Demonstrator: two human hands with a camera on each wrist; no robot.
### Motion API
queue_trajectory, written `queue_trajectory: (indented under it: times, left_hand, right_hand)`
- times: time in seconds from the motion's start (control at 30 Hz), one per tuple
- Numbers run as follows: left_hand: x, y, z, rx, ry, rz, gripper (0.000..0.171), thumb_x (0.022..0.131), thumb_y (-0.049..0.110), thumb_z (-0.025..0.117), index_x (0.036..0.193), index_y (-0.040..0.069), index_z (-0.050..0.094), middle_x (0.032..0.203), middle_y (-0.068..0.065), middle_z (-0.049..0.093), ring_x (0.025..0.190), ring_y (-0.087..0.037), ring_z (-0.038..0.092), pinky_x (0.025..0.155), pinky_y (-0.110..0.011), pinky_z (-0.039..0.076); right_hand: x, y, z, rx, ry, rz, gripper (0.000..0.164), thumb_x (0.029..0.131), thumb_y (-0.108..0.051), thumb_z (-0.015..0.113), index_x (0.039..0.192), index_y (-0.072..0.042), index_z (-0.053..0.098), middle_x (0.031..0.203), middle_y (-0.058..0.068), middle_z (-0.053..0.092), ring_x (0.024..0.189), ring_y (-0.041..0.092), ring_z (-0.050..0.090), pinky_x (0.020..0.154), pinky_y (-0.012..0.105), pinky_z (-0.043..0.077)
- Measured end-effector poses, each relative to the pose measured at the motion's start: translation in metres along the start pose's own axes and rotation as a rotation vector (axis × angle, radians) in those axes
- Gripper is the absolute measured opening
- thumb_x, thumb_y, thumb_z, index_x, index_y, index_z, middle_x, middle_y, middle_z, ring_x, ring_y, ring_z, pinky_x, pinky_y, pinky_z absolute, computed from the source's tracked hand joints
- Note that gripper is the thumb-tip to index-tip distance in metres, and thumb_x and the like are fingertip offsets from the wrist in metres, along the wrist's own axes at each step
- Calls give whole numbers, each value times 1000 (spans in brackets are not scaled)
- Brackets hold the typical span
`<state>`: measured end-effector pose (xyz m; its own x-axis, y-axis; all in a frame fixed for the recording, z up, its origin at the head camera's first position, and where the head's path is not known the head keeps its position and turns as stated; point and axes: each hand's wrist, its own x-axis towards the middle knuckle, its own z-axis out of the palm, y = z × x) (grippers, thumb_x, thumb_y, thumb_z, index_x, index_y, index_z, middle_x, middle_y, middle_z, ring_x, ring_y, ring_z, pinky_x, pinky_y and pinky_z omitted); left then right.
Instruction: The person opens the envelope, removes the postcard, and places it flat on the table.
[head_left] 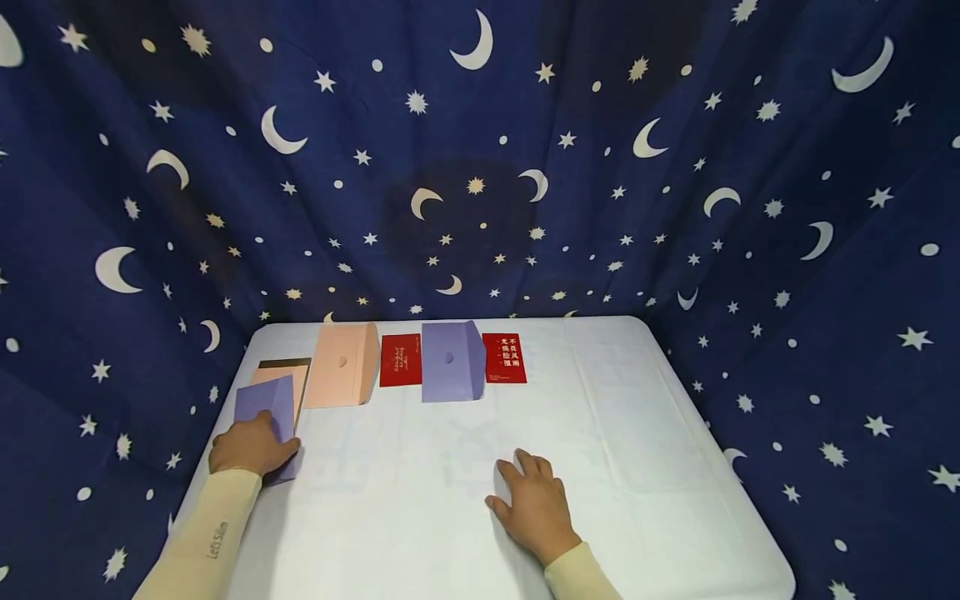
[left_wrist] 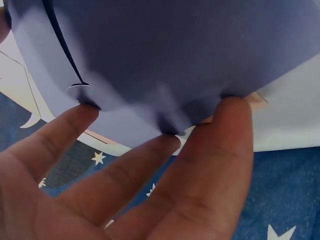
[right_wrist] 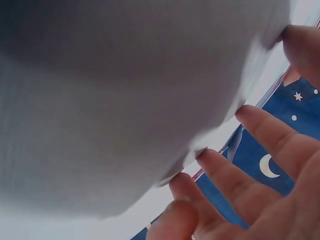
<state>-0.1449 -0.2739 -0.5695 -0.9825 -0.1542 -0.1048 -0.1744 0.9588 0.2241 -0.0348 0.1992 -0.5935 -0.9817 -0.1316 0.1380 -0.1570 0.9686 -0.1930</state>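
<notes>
At the left end of the table, my left hand [head_left: 252, 446] lies over a purple envelope [head_left: 272, 396] with its fingers spread. In the left wrist view, its fingertips [left_wrist: 235, 110] touch the face of the purple envelope [left_wrist: 165, 55] near an edge. Underneath are a peach envelope [head_left: 298, 375] and a dark brown strip [head_left: 283, 362], mostly covered. My right hand [head_left: 534, 508] rests on the white tabletop, fingers apart and holding nothing. Its fingertips [right_wrist: 245, 112] touch the white surface in the right wrist view.
Along the back of the white table [head_left: 420, 517] lie a peach envelope [head_left: 333, 367], a red card [head_left: 401, 360], another purple envelope [head_left: 446, 367] and a second red card [head_left: 506, 358]. A dark blue curtain [head_left: 480, 242] with moons and stars surrounds the back and sides.
</notes>
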Motion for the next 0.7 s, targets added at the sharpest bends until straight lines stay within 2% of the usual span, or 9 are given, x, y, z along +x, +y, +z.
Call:
queue_trajectory:
  times: [0.2, 0.33, 0.4, 0.5, 0.6, 0.7]
  left_hand:
    - [-1, -2, -4, 8, -31, 12, 80, 79, 50, 68, 130, -9, 49, 97, -40, 61, 73, -58, 56, 53, -62, 47]
    - [-2, -4, -4, -21, -16, 6, 84, 78, 54, 68, 133, -6, 47, 109, -46, 51, 80, -65, 52, 57, -69, 45]
    - [-3, -6, -1, -40, 11, -6, 88, 77, 57, 69, 135, -5, 45, 115, -49, 42, 84, -70, 48, 59, -74, 42]
    - [-7, -9, 4, -65, 75, -19, 93, 74, 59, 72, 136, -4, 42, 114, -50, 33, 85, -73, 43, 58, -77, 40]
    - [-17, -9, 7, -87, 165, -20, 98, 71, 59, 74, 139, -2, 39, 112, -50, 32, 84, -72, 41, 52, -75, 39]
    - [-33, -1, 7, -111, 254, -11, 100, 70, 58, 76, 143, 1, 38, 113, -49, 33, 83, -70, 40, 48, -71, 38]
  right_hand:
    - [0, -1, -2, 15, 22, -10, 62, 80, -55, 76, 130, -21, 65, 140, 17, 53, 124, 41, 47, 77, 57, 48]
    - [1, 0, -1, 6, 28, -6, 61, 79, -56, 76, 129, -22, 66, 139, 16, 53, 123, 40, 47, 76, 56, 48]
    - [1, 0, 1, 1, 29, -4, 61, 79, -56, 76, 129, -22, 66, 139, 16, 54, 123, 40, 47, 76, 56, 48]
    - [1, 1, 2, -1, 27, 1, 61, 79, -57, 76, 129, -23, 66, 139, 15, 54, 124, 39, 47, 77, 56, 48]
    - [1, 1, 1, -1, 28, 3, 61, 79, -57, 76, 129, -23, 66, 139, 15, 54, 123, 39, 48, 78, 56, 48]
    - [2, 1, 0, 0, 31, 3, 61, 78, -55, 77, 128, -22, 67, 138, 15, 54, 123, 39, 48, 77, 56, 48]
